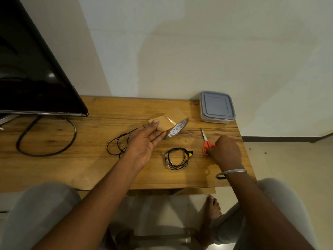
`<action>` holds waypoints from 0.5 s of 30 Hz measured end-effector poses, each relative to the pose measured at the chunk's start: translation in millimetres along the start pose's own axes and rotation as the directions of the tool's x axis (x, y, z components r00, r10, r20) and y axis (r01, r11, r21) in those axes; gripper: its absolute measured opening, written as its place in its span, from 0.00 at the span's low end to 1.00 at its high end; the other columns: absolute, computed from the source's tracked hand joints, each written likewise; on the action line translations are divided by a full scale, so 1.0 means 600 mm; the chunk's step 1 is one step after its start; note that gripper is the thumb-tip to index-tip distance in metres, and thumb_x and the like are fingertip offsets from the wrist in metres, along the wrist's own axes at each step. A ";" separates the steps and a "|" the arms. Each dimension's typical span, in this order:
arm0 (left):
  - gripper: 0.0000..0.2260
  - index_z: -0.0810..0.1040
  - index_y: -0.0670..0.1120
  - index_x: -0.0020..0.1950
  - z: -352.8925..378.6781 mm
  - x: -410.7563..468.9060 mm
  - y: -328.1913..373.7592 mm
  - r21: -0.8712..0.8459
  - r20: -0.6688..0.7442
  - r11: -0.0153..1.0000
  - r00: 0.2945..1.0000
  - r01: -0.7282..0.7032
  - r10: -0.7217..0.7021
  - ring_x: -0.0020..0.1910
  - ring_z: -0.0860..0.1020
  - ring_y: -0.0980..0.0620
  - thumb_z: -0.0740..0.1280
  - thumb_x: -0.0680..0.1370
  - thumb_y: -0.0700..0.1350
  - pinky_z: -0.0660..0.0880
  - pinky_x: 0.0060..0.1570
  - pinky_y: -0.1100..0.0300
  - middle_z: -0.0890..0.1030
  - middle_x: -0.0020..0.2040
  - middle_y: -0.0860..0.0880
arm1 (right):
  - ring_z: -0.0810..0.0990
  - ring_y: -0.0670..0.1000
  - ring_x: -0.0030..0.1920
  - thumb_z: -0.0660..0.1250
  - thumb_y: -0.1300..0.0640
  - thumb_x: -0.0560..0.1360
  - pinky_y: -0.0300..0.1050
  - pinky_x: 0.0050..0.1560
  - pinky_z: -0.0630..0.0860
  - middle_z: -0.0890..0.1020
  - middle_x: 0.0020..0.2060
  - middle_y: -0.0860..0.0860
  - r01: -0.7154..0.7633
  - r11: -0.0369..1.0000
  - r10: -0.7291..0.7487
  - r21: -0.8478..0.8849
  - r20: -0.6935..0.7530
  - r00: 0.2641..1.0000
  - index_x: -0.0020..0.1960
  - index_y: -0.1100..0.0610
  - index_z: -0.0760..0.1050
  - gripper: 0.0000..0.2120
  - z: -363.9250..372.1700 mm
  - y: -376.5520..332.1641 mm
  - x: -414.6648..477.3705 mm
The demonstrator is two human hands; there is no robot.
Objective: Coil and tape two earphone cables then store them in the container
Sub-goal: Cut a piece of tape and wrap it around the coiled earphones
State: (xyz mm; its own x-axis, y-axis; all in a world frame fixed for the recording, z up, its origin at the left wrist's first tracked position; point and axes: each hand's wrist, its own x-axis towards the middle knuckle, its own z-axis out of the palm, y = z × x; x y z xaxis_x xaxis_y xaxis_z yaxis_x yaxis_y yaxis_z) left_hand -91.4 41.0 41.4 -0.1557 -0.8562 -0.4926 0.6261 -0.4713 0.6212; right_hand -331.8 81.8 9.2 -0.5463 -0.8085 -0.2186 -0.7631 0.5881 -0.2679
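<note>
Left hand (144, 141): fingers pinched brown packing tape roll (173, 124). Right hand (224, 150): fingers closed on red-handled scissors (206, 141), near table's (72, 168) right edge.

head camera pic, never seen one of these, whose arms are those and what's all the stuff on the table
There is no machine here. The single picture comes from a wide-angle camera worn on a person's head, looking down, so the arms are that person's own. The left hand holds a roll of brown tape, a strip pulled loose over the thumb. The right hand is closed on the red handles of the scissors, which lie on the wooden table. Between the hands lies one coiled earphone cable; a second cable, looser, lies partly behind the left hand. A lidded plastic container sits at the far right corner. A dark screen stands at the left.
</note>
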 end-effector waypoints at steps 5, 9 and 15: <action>0.14 0.76 0.37 0.61 -0.004 0.004 0.000 0.022 -0.011 1.000 1.000 -0.007 0.008 0.56 0.83 0.43 0.70 0.77 0.39 0.80 0.56 0.50 0.83 0.57 0.39 | 0.81 0.56 0.42 0.79 0.47 0.68 0.46 0.36 0.73 0.81 0.42 0.55 0.005 1.000 -0.005 -0.006 0.016 1.000 0.47 0.58 0.78 0.18 0.000 0.003 0.000; 0.08 0.78 0.40 0.54 -0.009 0.008 0.003 0.053 -0.007 0.998 1.000 -0.018 0.018 0.52 0.84 0.45 0.70 0.76 0.40 0.81 0.55 0.50 0.84 0.53 0.40 | 0.82 0.56 0.42 0.79 0.50 0.68 0.48 0.38 0.77 0.82 0.42 0.56 0.026 1.000 -0.025 -0.013 0.040 0.999 0.47 0.60 0.79 0.17 -0.004 -0.003 0.000; 0.08 0.77 0.39 0.56 -0.016 0.014 0.010 0.107 -0.019 0.993 0.999 -0.043 0.046 0.49 0.85 0.46 0.68 0.78 0.41 0.81 0.54 0.51 0.84 0.52 0.41 | 0.82 0.56 0.45 0.77 0.56 0.70 0.46 0.38 0.76 0.80 0.42 0.57 0.038 0.999 -0.038 -0.002 0.133 0.990 0.45 0.60 0.74 0.13 -0.017 -0.008 0.005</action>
State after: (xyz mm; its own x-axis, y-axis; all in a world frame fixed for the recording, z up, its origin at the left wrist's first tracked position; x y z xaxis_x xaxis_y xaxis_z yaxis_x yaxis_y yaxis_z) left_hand -81.9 33.0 35.2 -0.1123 -0.8727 -0.4752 0.5472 -0.4535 0.7035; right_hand -333.3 76.3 19.6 -0.4664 -0.8203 -0.3311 -0.7843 0.5565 -0.2741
